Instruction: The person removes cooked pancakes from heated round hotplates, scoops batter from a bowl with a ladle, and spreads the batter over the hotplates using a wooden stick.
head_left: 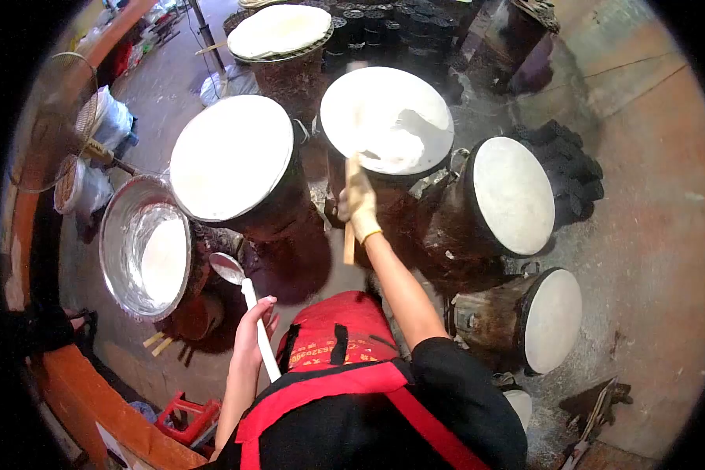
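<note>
In the lower middle my left hand [255, 329] is closed round the white handle of a ladle [227, 269], whose metal bowl hangs beside a large metal basin [116, 243] of white batter. My right hand [359, 205], in a pale glove, grips a flat wooden stick [349, 243]. The stick's upper end reaches the near edge of a round griddle [345, 102] at top centre. White batter covers part of that griddle, with a smeared, uneven patch on its right side.
Another white-covered griddle [231, 157] stands left of centre, and one more [280, 31] behind it. Pale round griddles [514, 196] [554, 321] stand at the right. Dark briquettes [564, 168] are piled beyond them. A red stool [186, 419] sits at lower left.
</note>
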A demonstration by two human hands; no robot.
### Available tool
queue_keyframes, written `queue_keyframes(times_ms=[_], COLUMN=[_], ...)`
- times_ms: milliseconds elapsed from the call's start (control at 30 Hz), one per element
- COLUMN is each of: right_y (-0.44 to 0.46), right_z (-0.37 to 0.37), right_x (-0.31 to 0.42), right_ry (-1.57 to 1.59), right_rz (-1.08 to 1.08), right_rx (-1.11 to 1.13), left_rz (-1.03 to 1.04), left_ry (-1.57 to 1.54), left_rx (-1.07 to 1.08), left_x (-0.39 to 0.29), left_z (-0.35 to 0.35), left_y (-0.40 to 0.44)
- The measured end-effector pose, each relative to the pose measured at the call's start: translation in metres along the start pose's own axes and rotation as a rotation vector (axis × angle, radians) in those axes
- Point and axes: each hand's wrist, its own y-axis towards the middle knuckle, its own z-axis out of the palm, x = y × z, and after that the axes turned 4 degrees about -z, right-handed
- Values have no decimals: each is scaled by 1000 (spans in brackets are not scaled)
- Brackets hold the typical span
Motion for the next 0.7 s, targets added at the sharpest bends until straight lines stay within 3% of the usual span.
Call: queue_keyframes(times_ms=[33, 100, 167, 233, 267, 367, 400, 433, 533, 633, 700], right_y=[-15, -14, -44, -45, -34, -18, -19, -11, -43, -45, -30], right_z=[-14, -60, -96, -137, -152, -141, -130, -128, -147, -207, -230], right_x=[0, -18, 21, 44, 57, 70, 68, 62, 60, 95, 115], right_ry=[40, -131, -48, -68, 4, 107, 231, 162, -349, -297, -59], right_rz=[87, -134, 16, -3, 127, -21, 48, 259, 89, 116, 184], right_rx=[149, 218, 115, 119, 107, 164, 226, 245, 409, 245, 199], left_rz=[9, 27, 36, 44, 37, 19, 17, 16, 28, 52, 59], left_ry=[11, 29, 44, 44, 44, 57, 62, 67, 68, 104, 103], left_rx=[1, 2, -1, 20, 8, -13, -11, -9, 8, -18, -42], left_x=[0, 1, 5, 12, 13, 18, 18, 18, 20, 21, 27], left_z=[8, 23, 33, 36, 43, 68, 79, 90, 115, 144, 157], left_y=[0, 2, 7, 14, 16, 16, 15, 15, 19, 16, 15])
